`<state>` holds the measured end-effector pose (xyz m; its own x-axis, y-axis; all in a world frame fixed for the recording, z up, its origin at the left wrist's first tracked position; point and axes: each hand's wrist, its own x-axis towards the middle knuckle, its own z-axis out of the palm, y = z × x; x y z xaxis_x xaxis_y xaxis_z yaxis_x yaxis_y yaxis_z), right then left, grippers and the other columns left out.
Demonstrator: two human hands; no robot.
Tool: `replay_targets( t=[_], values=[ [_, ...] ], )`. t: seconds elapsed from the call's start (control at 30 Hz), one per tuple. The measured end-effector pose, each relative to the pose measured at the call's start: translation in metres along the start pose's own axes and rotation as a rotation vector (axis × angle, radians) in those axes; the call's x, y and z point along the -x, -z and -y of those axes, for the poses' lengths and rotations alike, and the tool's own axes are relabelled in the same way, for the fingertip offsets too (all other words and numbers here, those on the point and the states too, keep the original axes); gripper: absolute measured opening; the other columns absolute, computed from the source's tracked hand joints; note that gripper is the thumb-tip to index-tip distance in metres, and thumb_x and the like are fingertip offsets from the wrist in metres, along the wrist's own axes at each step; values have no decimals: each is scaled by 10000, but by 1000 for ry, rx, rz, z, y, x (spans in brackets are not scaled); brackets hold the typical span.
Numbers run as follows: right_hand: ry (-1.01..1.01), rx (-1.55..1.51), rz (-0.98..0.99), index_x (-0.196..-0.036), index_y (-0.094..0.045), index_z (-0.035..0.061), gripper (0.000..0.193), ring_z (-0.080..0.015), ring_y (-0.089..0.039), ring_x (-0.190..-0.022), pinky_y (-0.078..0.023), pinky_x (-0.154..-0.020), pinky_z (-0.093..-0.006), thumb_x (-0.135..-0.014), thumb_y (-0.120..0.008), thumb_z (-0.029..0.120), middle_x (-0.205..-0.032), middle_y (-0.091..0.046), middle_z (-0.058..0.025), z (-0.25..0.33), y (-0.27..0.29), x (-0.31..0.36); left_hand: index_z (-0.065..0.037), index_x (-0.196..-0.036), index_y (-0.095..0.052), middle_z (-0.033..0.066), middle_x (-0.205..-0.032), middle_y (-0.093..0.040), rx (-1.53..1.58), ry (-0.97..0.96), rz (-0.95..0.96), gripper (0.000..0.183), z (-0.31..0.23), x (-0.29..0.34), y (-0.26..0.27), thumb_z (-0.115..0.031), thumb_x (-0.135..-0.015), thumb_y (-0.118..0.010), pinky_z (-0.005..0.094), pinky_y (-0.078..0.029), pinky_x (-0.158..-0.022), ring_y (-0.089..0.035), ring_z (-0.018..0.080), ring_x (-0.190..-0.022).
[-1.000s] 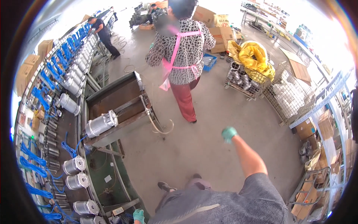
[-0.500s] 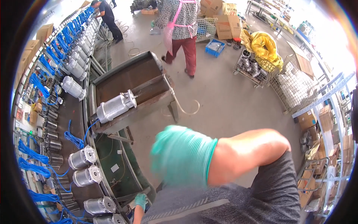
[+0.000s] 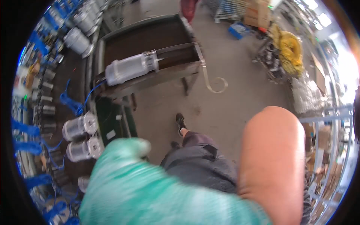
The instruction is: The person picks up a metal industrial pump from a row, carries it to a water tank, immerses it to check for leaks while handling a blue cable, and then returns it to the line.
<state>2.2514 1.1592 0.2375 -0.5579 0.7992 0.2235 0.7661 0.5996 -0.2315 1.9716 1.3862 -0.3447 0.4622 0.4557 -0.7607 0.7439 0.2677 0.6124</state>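
My right hand (image 3: 127, 176), in a green knit glove, is raised close in front of the camera, its bare arm (image 3: 272, 161) bent at the right. Motion smears its fingers, so I cannot tell whether they hold anything. My left hand is out of view. Beyond the glove, two silver cylindrical motors (image 3: 79, 127) (image 3: 84, 149) lie on the dark bench (image 3: 69, 88) at the left. Another silver motor (image 3: 131, 68), with a blue cable, rests across the near side of a metal trough (image 3: 146, 35), apart from my hand.
More motors (image 3: 78, 42) and blue cable bundles (image 3: 71, 104) line the bench. A pale hose (image 3: 215, 90) curls down from the trough to the floor. Farther right stand a blue crate (image 3: 239, 30), yellow sacking (image 3: 290, 48) and a metal rack (image 3: 330, 116). Part of another person's leg (image 3: 188, 9) shows at the top.
My right hand has come closer to the camera, spreading across the lower left. The view has tilted downward, showing my legs and shoe. My left hand has left the view.
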Motion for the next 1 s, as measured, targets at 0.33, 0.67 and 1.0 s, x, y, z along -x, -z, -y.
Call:
replay_targets(
  t=[0.33, 0.67, 1.0],
  values=[
    [384, -262, 60, -849, -709, 63, 197, -333, -692, -709, -539, -632, -434, -849, -667, 255, -795, -701, -128, -115, -16, -33, -76, -1073, -656, 113, -1042, -685, -71, 290, -236, 248, 52, 123, 31, -312, -1007, -620, 403, -497, -857, -628, 245, -977],
    [451, -390, 151, -921, -711, 58, 228, -337, -701, -740, -555, -660, -449, -909, -640, 273, -845, -711, -138, -200, -35, -45, -4, -1282, -652, 103, -1166, -741, 62, -168, -460, 300, -171, 133, 14, -110, -1001, -637, 307, -534, -910, -676, 152, -1023],
    [-902, -352, 307, -1015, -742, 122, 208, -357, -710, -901, -563, -824, -467, -949, -619, 276, -957, -729, -124, -301, -208, 4, 4, -1284, -654, 122, -1167, -752, -58, -478, -260, 319, -280, 20, 85, -70, -975, -670, 306, -556, -931, -718, 175, -1071]
  ],
)
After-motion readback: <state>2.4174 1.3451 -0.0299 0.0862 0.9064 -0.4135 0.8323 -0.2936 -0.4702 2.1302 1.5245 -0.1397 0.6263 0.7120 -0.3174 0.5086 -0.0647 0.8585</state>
